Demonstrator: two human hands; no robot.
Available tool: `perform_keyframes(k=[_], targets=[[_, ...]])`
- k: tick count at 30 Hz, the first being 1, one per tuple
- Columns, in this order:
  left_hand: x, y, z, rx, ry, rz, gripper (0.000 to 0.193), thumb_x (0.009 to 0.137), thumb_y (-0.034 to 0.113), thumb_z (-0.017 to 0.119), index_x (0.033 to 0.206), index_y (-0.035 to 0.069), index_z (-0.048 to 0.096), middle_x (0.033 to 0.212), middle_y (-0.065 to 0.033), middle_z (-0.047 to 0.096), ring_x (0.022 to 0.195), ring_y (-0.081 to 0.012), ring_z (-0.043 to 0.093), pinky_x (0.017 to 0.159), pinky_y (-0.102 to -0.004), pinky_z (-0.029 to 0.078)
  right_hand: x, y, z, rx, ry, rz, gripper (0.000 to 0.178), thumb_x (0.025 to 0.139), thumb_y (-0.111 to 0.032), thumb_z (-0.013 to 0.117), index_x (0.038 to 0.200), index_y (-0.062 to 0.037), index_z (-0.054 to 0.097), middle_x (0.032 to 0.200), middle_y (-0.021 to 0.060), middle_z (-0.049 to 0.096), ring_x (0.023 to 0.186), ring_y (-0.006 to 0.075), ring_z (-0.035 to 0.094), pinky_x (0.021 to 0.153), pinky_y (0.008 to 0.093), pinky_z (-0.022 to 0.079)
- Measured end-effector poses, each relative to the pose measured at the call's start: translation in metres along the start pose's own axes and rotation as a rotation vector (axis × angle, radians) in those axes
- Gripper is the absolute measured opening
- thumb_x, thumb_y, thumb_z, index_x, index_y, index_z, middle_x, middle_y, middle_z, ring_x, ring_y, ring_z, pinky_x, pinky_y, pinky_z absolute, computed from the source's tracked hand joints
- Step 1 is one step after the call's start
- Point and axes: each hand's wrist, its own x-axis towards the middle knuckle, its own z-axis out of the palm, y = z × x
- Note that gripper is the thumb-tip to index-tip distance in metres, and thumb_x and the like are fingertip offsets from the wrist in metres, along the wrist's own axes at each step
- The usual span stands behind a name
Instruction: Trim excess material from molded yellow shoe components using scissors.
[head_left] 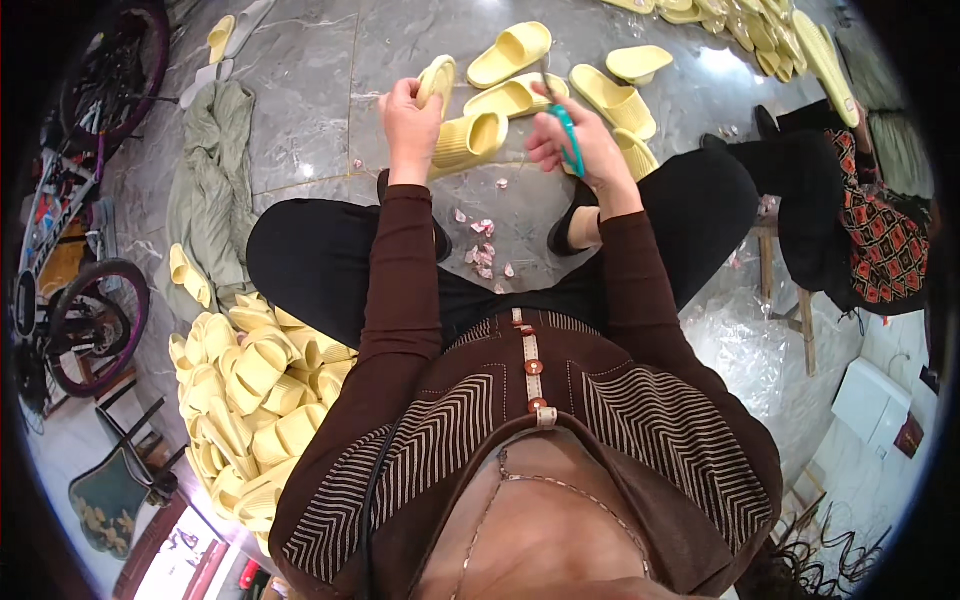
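Note:
My left hand [408,122] is closed around a pale yellow slipper [437,84], its end standing up above my fingers. Just below, beside my wrist, is a ribbed yellow slipper strap [468,141]; whether it belongs to the held slipper I cannot tell. Scissors with teal handles [568,142] are gripped in my right hand [598,150], slightly blurred, with the blades toward the far side. Several more yellow slippers lie on the floor around my hands, among them one at the far side [510,54] and one to the right [613,101].
Beside my left leg is a big heap of yellow slippers [250,385]. Paper scraps [482,258] litter the floor between my feet. More slippers [745,28] are piled at the far right. Another person in a patterned garment [880,225] sits on the right. A bicycle [75,240] stands left.

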Motion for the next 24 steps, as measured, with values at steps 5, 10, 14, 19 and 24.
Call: perform_keyframes(k=[5,10,14,19,24], targets=[[0.002,0.005,0.007,0.164,0.104,-0.052,0.025,0.065,0.012,0.065,0.084,-0.001,0.057,0.076,-0.0113,0.059,0.071,-0.0211,0.053,0.066,-0.0322,0.043,-0.008,0.028,0.033,0.000,-0.221,0.078,0.046,0.081,-0.022,0.059,0.121,-0.0063,0.044,0.066,0.0039,0.053,0.053,0.0106,0.051,0.049,0.0223,0.045],[0.003,0.007,0.004,-0.072,0.082,-0.268,0.024,0.065,0.014,0.065,0.084,-0.001,0.058,0.076,-0.0116,0.057,0.078,-0.0214,0.050,0.071,-0.0327,0.042,0.002,0.071,0.045,0.228,-0.365,0.243,0.047,0.080,-0.021,0.059,0.121,-0.0048,0.042,0.069,0.0028,0.051,0.058,0.0117,0.051,0.055,0.0247,0.047],[0.000,0.007,0.007,-0.018,0.089,-0.198,0.024,0.066,0.014,0.066,0.084,0.000,0.058,0.076,-0.0115,0.058,0.076,-0.0208,0.051,0.070,-0.0327,0.042,0.012,0.081,0.047,0.442,-0.494,0.312,0.047,0.079,-0.019,0.058,0.120,-0.0029,0.042,0.072,0.0021,0.050,0.064,0.0126,0.052,0.057,0.0280,0.047],[-0.005,0.014,0.012,0.096,0.056,-0.115,0.025,0.065,0.014,0.066,0.084,0.000,0.058,0.075,-0.0114,0.058,0.069,-0.0200,0.052,0.066,-0.0327,0.043,0.027,0.088,0.045,0.578,-0.446,0.422,0.042,0.078,-0.017,0.058,0.115,-0.0022,0.045,0.074,0.0019,0.049,0.066,0.0124,0.051,0.055,0.0308,0.047],[-0.008,0.013,0.011,0.032,-0.011,-0.113,0.024,0.066,0.012,0.066,0.085,0.000,0.058,0.076,-0.0096,0.060,0.070,-0.0176,0.053,0.067,-0.0309,0.044,0.033,0.087,0.037,0.597,-0.358,0.318,0.035,0.077,-0.018,0.060,0.107,-0.0021,0.049,0.071,0.0019,0.049,0.060,0.0122,0.050,0.052,0.0291,0.046]])
